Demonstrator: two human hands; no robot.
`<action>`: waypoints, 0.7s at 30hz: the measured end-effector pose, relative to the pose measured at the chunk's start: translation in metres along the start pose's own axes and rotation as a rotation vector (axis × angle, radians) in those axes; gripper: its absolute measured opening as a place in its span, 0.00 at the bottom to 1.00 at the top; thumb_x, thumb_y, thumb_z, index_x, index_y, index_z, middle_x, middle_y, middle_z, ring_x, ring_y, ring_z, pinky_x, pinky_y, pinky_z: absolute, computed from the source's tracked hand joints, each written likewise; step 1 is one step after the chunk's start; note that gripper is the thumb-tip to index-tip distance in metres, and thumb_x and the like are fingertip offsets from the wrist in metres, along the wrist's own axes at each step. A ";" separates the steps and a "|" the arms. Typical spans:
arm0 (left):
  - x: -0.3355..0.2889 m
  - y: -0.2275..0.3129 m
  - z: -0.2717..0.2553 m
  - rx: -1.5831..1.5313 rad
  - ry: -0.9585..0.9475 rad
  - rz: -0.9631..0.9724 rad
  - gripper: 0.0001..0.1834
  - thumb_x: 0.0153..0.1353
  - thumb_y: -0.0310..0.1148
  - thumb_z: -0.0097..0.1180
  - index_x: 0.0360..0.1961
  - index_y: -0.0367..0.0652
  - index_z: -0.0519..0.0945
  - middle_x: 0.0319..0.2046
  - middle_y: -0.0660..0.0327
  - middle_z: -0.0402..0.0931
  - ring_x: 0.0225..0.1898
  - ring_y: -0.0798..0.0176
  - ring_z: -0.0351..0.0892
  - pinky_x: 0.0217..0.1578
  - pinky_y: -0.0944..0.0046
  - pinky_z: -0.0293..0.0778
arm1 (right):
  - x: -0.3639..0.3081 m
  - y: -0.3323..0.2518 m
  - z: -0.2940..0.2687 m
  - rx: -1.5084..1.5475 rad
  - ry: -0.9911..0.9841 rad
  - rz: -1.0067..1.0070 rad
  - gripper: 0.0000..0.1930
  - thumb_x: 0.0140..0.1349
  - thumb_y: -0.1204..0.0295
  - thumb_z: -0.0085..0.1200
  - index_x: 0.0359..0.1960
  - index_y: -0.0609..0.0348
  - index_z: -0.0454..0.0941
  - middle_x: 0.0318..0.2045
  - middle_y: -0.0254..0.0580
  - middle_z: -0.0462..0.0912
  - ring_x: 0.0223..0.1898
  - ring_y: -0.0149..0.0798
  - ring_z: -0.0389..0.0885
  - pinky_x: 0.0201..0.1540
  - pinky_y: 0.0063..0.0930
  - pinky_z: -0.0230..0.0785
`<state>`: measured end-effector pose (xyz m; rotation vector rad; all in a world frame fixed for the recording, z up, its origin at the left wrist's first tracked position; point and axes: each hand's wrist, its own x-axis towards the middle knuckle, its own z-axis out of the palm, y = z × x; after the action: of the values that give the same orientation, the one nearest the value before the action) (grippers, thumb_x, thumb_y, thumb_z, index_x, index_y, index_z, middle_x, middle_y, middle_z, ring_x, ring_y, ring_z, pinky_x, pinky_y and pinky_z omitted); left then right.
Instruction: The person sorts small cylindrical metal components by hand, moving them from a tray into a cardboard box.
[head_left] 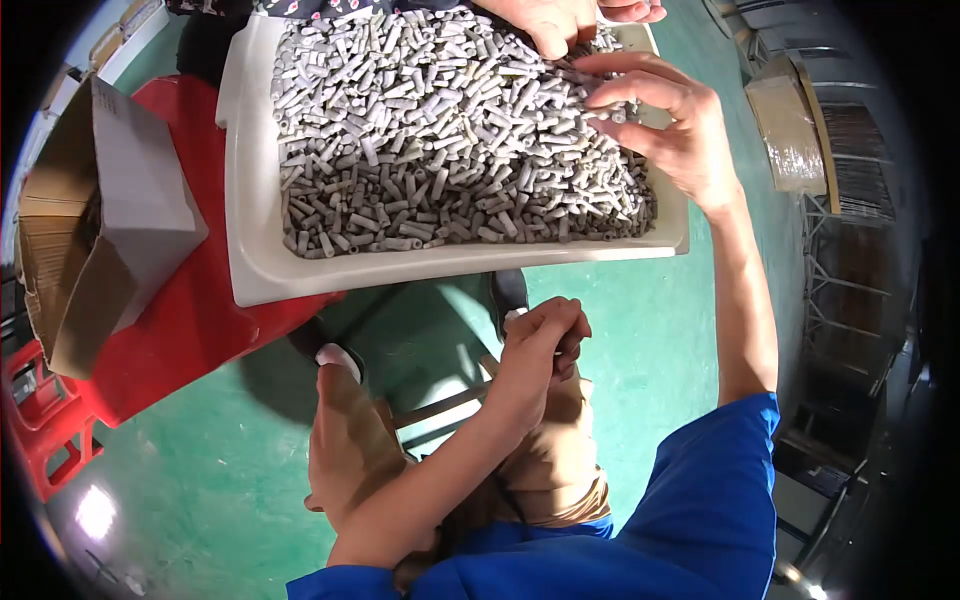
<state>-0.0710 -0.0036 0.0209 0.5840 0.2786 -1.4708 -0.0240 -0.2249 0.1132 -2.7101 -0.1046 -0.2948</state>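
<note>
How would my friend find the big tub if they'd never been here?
Find the green floor, then the bright red surface at the picture's left. Just right of that, toward the top, sits a big cream tub with a smooth, thick rim. Unlike the cardboard box on its left, it's full of small greyish-white tubes.

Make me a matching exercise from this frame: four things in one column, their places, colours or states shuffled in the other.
1. right hand
2. left hand
3. cardboard box
4. floor

A. green
B. curled, between the tub and the person's body
C. open-topped, left of the tub
D. fingers at the short grey-white tubes, on the tub's right side

Pairs: 1-D, 2-B, 3-C, 4-A
</note>
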 end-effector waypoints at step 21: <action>-0.004 0.023 -0.006 -0.122 0.016 0.088 0.14 0.62 0.38 0.48 0.22 0.44 0.71 0.16 0.72 0.59 0.16 0.78 0.53 0.16 0.75 0.47 | 0.041 -0.058 0.051 0.391 -0.175 0.184 0.07 0.46 0.84 0.60 0.26 0.62 0.76 0.26 0.33 0.77 0.29 0.28 0.75 0.34 0.20 0.70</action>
<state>-0.0481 0.0027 0.0226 0.5040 0.3485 -1.3551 0.0194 -0.1500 0.0990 -2.3307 0.0351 0.0191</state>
